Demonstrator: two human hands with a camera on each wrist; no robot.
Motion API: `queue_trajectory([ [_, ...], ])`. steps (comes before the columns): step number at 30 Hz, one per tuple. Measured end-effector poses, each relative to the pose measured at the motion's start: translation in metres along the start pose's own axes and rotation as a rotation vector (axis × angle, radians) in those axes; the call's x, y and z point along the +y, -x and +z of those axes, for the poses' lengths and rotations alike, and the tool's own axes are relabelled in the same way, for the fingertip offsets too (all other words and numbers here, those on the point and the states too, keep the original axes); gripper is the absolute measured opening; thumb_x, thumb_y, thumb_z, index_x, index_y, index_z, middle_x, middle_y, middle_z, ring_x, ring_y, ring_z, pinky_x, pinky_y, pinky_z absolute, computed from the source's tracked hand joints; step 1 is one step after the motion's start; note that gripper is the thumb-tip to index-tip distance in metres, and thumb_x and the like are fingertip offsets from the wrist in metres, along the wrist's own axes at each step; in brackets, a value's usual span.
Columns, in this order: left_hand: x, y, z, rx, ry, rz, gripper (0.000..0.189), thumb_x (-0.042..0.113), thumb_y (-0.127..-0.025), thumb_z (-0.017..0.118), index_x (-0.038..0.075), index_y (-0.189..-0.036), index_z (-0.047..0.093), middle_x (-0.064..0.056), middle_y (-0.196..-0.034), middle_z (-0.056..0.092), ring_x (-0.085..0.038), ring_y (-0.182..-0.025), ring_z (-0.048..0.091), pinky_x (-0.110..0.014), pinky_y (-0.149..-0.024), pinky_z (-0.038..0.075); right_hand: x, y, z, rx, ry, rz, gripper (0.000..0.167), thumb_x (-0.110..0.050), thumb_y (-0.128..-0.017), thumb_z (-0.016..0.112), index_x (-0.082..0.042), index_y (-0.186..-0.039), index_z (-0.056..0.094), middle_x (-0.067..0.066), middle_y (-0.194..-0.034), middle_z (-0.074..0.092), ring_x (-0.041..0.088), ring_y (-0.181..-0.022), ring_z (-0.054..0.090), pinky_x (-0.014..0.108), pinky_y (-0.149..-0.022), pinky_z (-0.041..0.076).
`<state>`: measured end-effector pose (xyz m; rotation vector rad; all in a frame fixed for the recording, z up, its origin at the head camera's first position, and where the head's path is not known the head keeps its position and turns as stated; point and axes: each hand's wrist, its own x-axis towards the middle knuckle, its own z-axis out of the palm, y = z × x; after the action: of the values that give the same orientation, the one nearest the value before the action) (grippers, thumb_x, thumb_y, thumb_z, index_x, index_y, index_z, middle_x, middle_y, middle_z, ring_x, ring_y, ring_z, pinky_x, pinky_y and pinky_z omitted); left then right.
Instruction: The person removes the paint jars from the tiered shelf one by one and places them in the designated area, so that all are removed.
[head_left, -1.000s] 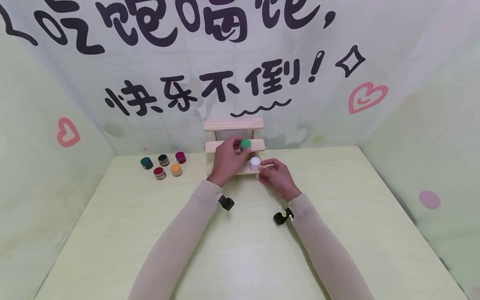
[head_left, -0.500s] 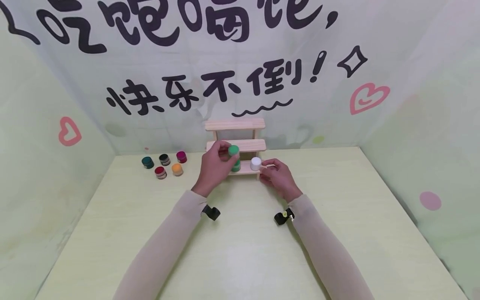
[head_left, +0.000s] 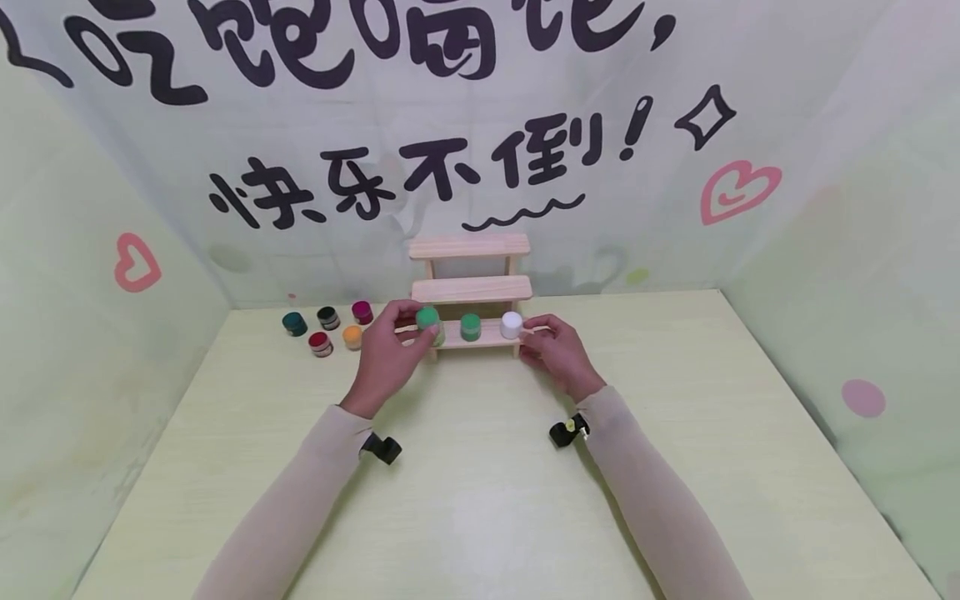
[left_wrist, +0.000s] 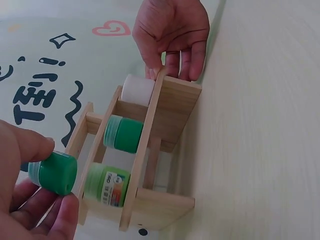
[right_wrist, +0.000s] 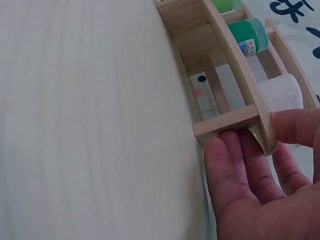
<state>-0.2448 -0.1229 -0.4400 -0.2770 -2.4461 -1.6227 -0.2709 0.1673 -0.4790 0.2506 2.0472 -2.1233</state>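
Note:
Between thumb and fingers, my left hand [head_left: 388,354] holds a green paint jar [left_wrist: 59,173], raised clear of the steps near the left end of a small three-step wooden stand [head_left: 471,289]. On the stand's lowest step sit a light green paint jar [left_wrist: 108,185] with a label, a green paint jar [head_left: 470,327] in the middle and a white jar [head_left: 512,326] at the right. My right hand [head_left: 558,357] grips the right end of that step, thumb on its edge beside the white jar and fingers around the end support.
Left of the stand, several more paint jars stand on the table [head_left: 480,500]: teal [head_left: 295,324], black [head_left: 327,317], magenta [head_left: 362,312], red [head_left: 320,344] and orange [head_left: 352,337]. A printed cloth backdrop [head_left: 337,267] hangs close behind the stand.
My left hand has carried the green jar leftward and down, from in front of the middle step to the stand's left end, uncovering the middle green jar. My right hand stays put.

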Motion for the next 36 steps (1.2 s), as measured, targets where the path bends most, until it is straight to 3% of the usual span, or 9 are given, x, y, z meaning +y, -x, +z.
queue_trajectory([
  [11, -0.029, 0.015, -0.032, 0.088, -0.051, -0.018, 0.05, 0.027, -0.098, 0.078, 0.005, -0.14, 0.06, -0.011, -0.135, 0.065, -0.03, -0.122, 0.067, -0.05, -0.105, 0.059, -0.001, 0.0, -0.002, -0.003, 0.001, 0.002, 0.022, -0.009, -0.1, 0.069, -0.009, -0.121, 0.063, 0.001, -0.096, 0.069, 0.013, -0.088, 0.07, 0.028, -0.085, 0.064],
  [13, -0.035, 0.018, -0.038, 0.104, -0.047, -0.022, 0.051, 0.027, -0.098, 0.079, 0.004, -0.139, 0.06, -0.012, -0.135, 0.066, -0.03, -0.121, 0.068, -0.046, -0.105, 0.059, -0.001, 0.0, -0.002, -0.004, 0.005, 0.004, 0.023, -0.009, -0.1, 0.069, -0.009, -0.122, 0.063, 0.001, -0.097, 0.069, 0.013, -0.087, 0.07, 0.029, -0.086, 0.064],
  [18, -0.048, 0.023, -0.053, 0.132, -0.05, -0.066, 0.053, 0.029, -0.097, 0.079, 0.006, -0.141, 0.06, -0.011, -0.137, 0.065, -0.028, -0.121, 0.067, -0.018, -0.098, 0.058, -0.001, 0.0, -0.002, -0.003, 0.021, -0.001, 0.025, -0.01, -0.101, 0.069, -0.007, -0.125, 0.062, 0.002, -0.098, 0.069, 0.015, -0.087, 0.07, 0.031, -0.088, 0.064],
  [21, -0.053, 0.023, -0.062, 0.158, -0.038, -0.089, 0.052, 0.028, -0.097, 0.079, 0.005, -0.14, 0.06, -0.011, -0.136, 0.064, -0.028, -0.121, 0.067, -0.009, -0.093, 0.055, -0.001, -0.002, -0.002, -0.001, 0.021, -0.004, 0.024, -0.01, -0.101, 0.069, -0.008, -0.124, 0.063, 0.002, -0.098, 0.069, 0.015, -0.087, 0.07, 0.03, -0.086, 0.064],
  [36, -0.073, 0.023, -0.108, 0.305, -0.1, -0.213, 0.051, 0.034, -0.099, 0.074, 0.008, -0.142, 0.06, -0.012, -0.135, 0.065, -0.017, -0.117, 0.066, -0.006, -0.085, 0.055, -0.001, 0.0, -0.002, -0.005, 0.045, 0.015, 0.023, -0.012, -0.101, 0.07, -0.011, -0.122, 0.063, 0.003, -0.101, 0.069, 0.018, -0.088, 0.07, 0.031, -0.087, 0.064],
])
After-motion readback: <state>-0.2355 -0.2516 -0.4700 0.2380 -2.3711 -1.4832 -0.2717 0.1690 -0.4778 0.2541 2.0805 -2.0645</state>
